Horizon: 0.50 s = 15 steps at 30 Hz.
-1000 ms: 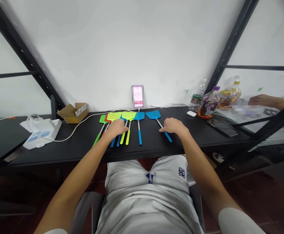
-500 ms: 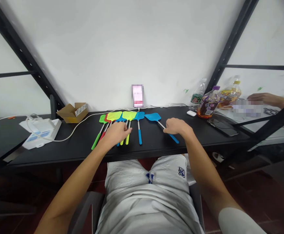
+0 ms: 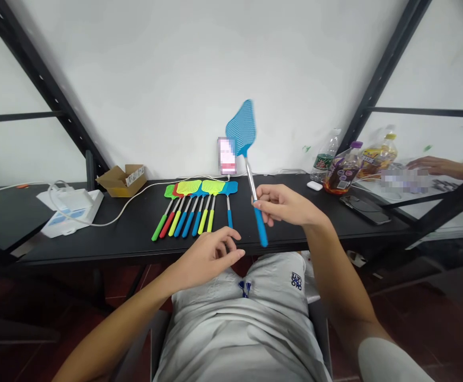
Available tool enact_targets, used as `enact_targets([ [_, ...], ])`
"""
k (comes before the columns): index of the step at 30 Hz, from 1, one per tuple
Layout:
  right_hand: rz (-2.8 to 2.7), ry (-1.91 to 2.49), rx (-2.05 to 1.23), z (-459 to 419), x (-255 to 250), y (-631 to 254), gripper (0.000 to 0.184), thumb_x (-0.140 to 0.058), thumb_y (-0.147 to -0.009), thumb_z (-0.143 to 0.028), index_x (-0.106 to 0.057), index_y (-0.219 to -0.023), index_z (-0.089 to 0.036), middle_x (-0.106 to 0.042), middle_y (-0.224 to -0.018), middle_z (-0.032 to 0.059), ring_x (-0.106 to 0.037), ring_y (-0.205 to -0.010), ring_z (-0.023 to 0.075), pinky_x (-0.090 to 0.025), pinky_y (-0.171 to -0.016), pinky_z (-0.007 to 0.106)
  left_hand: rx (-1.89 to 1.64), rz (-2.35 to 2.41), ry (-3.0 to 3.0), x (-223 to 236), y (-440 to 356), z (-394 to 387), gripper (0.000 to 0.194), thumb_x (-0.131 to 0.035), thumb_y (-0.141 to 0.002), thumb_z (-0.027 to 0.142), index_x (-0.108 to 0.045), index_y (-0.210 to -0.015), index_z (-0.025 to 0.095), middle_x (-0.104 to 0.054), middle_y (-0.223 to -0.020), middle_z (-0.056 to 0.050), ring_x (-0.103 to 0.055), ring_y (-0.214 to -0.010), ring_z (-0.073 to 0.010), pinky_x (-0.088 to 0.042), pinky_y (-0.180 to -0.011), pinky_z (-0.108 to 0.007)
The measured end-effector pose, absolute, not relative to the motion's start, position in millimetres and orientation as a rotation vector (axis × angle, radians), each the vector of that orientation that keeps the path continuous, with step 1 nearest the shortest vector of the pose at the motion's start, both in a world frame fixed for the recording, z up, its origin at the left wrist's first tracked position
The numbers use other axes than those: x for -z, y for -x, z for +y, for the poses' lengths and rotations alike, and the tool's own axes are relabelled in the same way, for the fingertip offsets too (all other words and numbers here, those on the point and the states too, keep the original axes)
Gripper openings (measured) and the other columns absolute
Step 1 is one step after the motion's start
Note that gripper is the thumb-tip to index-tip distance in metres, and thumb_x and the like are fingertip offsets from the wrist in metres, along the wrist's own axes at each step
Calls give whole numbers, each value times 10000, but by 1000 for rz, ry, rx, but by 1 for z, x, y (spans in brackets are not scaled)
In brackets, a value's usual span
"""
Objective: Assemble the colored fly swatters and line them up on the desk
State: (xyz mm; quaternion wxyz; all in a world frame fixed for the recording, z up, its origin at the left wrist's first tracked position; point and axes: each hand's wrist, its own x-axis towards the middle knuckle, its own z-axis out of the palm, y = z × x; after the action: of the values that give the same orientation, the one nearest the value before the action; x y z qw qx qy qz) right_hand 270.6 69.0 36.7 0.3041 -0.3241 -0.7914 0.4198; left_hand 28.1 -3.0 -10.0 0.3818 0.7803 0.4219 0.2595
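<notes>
My right hand (image 3: 281,206) grips a blue fly swatter (image 3: 242,129) near the top of its handle, thumb and fingers pinched around it. The swatter is raised off the table, its head up and in front of the wall. My left hand (image 3: 211,253) hovers at the table's front edge, fingers curved and apart, holding nothing. Beyond it lies a row of several fly swatters with overlapping heads: a green one (image 3: 159,228) at the left end, then a red one (image 3: 167,225), yellow ones (image 3: 189,187) and blue ones. One blue swatter (image 3: 228,204) lies at the row's right end.
A phone (image 3: 226,156) leans on the wall behind the swatters. On the black table (image 3: 128,241) are an open cardboard box (image 3: 123,184), a white power strip (image 3: 74,212) with cable, a white earbud case (image 3: 314,185), bottles (image 3: 341,172) and a dark phone (image 3: 364,209). Another person's hand (image 3: 434,165) is far right.
My right hand has lifted the blue swatter off the table and tilted it upright. My left hand has drawn back from the row toward the front edge, uncovering the handles.
</notes>
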Motion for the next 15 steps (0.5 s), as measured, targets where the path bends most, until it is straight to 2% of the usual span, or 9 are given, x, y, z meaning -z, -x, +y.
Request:
enact_targets([
  [3,-2104,681,-1209,66,-34,-262,168,-603,-925,-309,-559,-991,-160,-694,-742,26,-569,-508,87,-439,-488,204,-731,1050,-1944,13,-28,-4,424,-614,-910,463,-547,-1246,213,-680,-1060,-67,-641,-703,-135,-499,-590,-252],
  [5,-2099,623,-1252,64,-33,-257,161,-610,-917,-274,-567,-1020,-158,-700,-764,27,-552,-497,78,-457,-501,209,-740,1031,-1928,15,-29,-4,404,-613,-911,459,-568,-1215,197,-684,-1081,-84,-650,-702,-138,-513,-596,-258],
  [10,-2091,629,-1284,59,-34,-251,182,-635,-914,-308,-610,-999,-150,-666,-716,8,-539,-493,73,-436,-476,192,-707,946,-1919,14,-30,-5,283,-518,-971,423,-632,-991,164,-711,-821,-44,-624,-598,-124,-515,-595,-258],
  [15,-1978,656,-1193,59,-36,-253,327,-560,-964,-450,-658,-923,-140,-600,-632,-11,-482,-464,59,-379,-447,180,-688,965,-1947,15,-31,-3,273,-532,-965,402,-612,-851,166,-716,-772,-34,-615,-574,-119,-498,-576,-244],
])
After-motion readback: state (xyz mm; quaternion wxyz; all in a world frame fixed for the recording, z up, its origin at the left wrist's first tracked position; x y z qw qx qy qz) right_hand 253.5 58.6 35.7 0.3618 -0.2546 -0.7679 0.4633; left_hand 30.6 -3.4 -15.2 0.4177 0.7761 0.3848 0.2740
